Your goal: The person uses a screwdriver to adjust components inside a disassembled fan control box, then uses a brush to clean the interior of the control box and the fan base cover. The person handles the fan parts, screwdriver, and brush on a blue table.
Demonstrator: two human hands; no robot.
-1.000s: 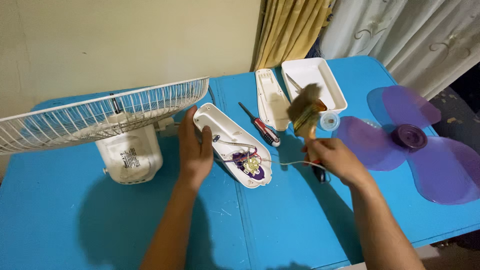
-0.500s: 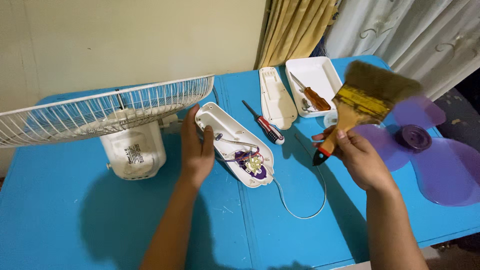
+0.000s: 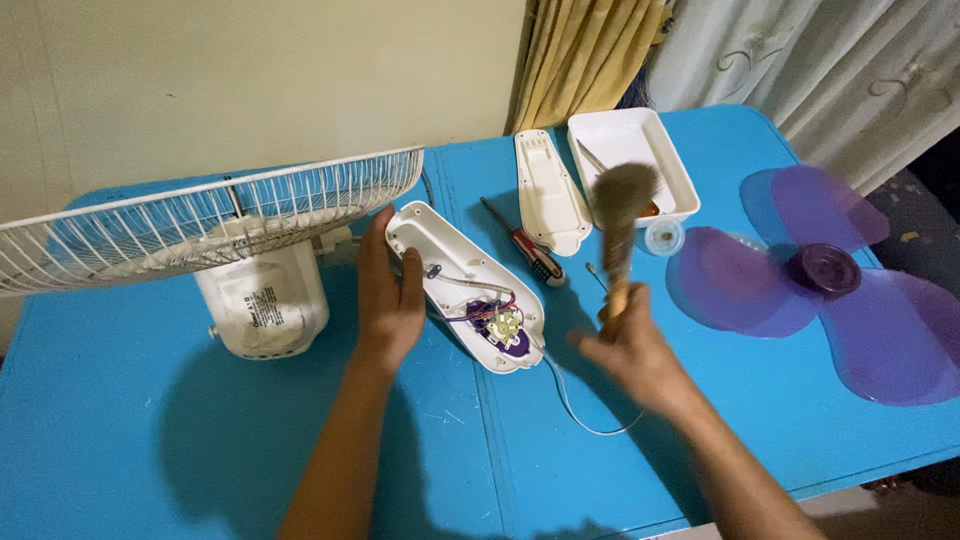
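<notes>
- The left hand (image 3: 388,292) is lying flat on the blue table (image 3: 150,430), its fingers stretched out and pressing against the left edge of the open white fan base (image 3: 462,282); the fingers are not curling round anything.
- The fan base is lying near the middle of the table, tilted on a diagonal, with its inside facing up; coloured wires and a purple switch block (image 3: 505,328) are showing at its nearer end.
- The right hand (image 3: 632,350) is closing its fingers round the handle of a paintbrush (image 3: 618,225) and holding it upright, bristles on top; the brush is blurred and is hovering just to the right of the fan base, apart from it.
- A thin white cord (image 3: 580,415) is running out of the nearer end of the base and curving across the table below the right hand.
- A red-handled screwdriver (image 3: 522,243) is lying between the fan base and a separate white cover (image 3: 548,190).
- A white tray (image 3: 680,190) is sitting at the far edge of the table, behind the brush; a small clear cup (image 3: 663,236) is standing just beside it.
- A purple fan blade (image 3: 825,275) is lying flat at the right end of the table.
- A white wire grille (image 3: 190,225) is resting over the white motor housing (image 3: 262,300) to the left of the left hand.
</notes>
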